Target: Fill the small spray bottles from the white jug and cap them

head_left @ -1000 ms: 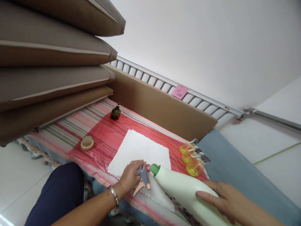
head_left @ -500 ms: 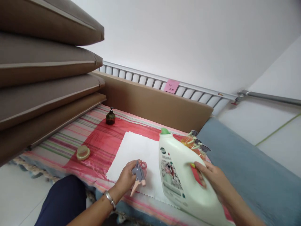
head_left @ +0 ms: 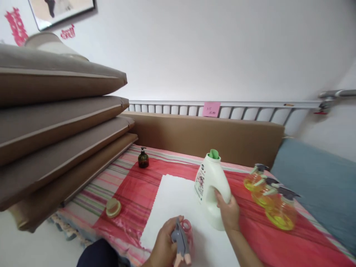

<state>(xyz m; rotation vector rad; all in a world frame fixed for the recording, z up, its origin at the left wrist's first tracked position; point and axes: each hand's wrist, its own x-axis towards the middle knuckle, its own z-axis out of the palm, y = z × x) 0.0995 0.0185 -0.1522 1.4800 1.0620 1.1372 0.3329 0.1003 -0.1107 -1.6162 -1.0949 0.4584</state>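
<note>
My right hand (head_left: 228,212) grips the lower side of a pale green-white detergent bottle (head_left: 211,181) with a green spout. The bottle stands upright on a white cloth (head_left: 172,200). My left hand (head_left: 164,246) is closed round a small pink spray bottle (head_left: 185,237) with a grey trigger head, held on the near edge of the white cloth.
A red striped cover (head_left: 133,185) lies under the cloth. On it are a small dark pump bottle (head_left: 143,158), a round beige lid (head_left: 113,207) and three yellow-orange spray bottles (head_left: 271,202). Stacked brown cushions (head_left: 55,122) overhang at left; a cardboard panel (head_left: 194,135) stands behind.
My right hand has raised the detergent bottle from lying tilted to standing upright on the white cloth, farther back. The view has tilted upward. My left hand keeps hold of the pink spray bottle.
</note>
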